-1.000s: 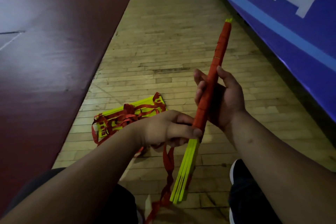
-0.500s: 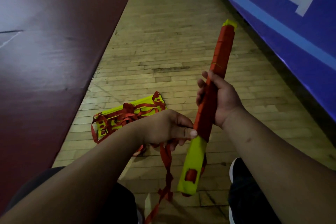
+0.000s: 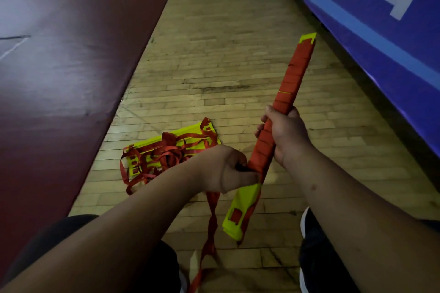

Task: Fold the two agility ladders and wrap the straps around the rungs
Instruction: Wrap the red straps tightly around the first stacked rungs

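The folded ladder [image 3: 240, 209], yellow rungs stacked and mostly bound in red strap [image 3: 297, 64], tilts up toward the blue banner [image 3: 381, 31]. The right hand [image 3: 288, 133] clenches its fingers round the middle. The left hand [image 3: 226, 169] pinches the strap at the wrapping's lower edge, and a loose tail hangs down. Beyond the left hand, the second ladder [image 3: 142, 157] lies tangled on the wooden floor [image 3: 214, 66], near a maroon mat [image 3: 59, 54].

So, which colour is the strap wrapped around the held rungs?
The strap is orange-red; the head view shows it.
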Demonstrator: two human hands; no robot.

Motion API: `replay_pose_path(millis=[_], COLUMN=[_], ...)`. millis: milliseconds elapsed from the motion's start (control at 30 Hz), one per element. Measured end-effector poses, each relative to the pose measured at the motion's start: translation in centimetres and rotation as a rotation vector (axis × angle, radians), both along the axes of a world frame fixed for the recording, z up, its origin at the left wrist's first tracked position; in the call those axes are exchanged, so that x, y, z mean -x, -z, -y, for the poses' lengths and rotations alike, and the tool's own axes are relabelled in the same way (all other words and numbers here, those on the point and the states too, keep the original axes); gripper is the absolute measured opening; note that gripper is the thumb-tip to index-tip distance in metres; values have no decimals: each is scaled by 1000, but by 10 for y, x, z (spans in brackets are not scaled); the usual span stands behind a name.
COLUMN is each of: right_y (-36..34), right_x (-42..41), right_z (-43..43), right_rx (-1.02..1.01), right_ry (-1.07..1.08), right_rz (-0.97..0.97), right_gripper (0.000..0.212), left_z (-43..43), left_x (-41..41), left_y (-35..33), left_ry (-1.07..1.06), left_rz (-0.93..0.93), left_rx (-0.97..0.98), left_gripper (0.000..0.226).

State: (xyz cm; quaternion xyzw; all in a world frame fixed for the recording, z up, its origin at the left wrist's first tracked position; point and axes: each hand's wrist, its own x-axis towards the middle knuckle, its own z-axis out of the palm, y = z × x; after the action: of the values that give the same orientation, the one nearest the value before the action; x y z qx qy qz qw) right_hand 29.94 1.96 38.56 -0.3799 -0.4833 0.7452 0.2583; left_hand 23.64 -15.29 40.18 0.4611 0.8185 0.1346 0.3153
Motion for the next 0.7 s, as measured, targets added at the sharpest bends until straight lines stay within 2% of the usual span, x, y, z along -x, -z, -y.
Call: replay_pose_path(millis=[100, 200, 267, 367, 533, 600, 700], right_y=[-1, -4, -9, -18, -29, -32, -31], right_x=[-1, -1, -3, -10, -24, -27, -28], right_z=[0, 1, 1, 0, 0, -1, -5], right_rx=[52, 155, 261, 419, 560, 620, 639], right_ry=[-4, -15, -46, -107, -247, -328, -412], right_rz=[-17, -68, -149, -299, -456, -544, -611], right_gripper=[10, 13, 16, 30, 64, 64, 51], left_z=[0, 1, 1, 3, 10, 11, 11], left_x=[-1, -2, -2, 2, 3, 0, -4], left_y=[5, 6, 1, -13, -25, -28, -31], left_ry=[30, 28, 14, -38, 9, 32, 71], left_rz=[-134, -109, -3, 289, 607, 714, 782], left_rx=[1, -38, -50, -91, -210, -236, -242], left_gripper=[59, 52, 45, 34, 36, 32, 25])
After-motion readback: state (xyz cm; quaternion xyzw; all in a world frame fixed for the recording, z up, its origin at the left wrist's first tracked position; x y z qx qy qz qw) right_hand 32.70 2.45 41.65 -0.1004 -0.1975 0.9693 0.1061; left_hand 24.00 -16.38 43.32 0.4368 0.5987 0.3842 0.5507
